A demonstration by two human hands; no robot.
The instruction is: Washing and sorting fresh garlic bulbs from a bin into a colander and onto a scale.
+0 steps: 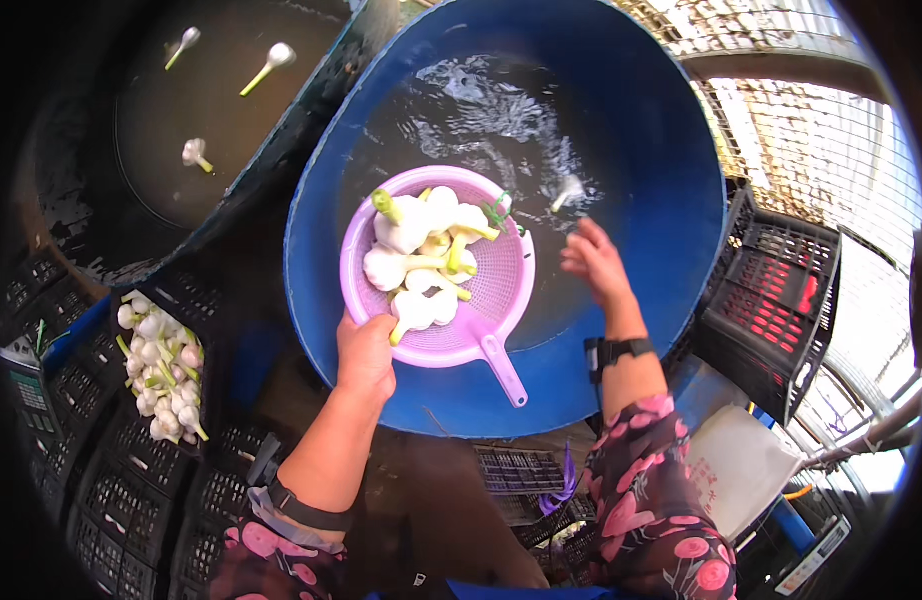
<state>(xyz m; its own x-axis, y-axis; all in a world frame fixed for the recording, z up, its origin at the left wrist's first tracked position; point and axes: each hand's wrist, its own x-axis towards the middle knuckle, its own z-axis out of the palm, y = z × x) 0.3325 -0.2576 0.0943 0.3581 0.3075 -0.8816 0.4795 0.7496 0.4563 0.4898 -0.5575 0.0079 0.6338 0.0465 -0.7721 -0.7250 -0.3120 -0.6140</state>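
Note:
My left hand (pixel 366 352) grips the near left rim of a pink plastic colander (pixel 510 300), its thumb over the edge. Several garlic bulbs (pixel 405 225) with short green stems lie in the colander, which is over a round blue tub (pixel 318 247) of murky water. The colander's handle points toward me. My right hand (pixel 592 259) is above the water to the right, fingers partly curled, with nothing seen in it. Just beyond its fingertips, a single garlic bulb (pixel 570 189) is in the rippling water.
A dark tub (pixel 281 142) at the upper left has several garlic bulbs floating in brown water. Below it stands a black crate of garlic (pixel 161 360) among stacked black crates (pixel 123 487). More black crates (pixel 776 300) and a white sack (pixel 746 465) are at the right.

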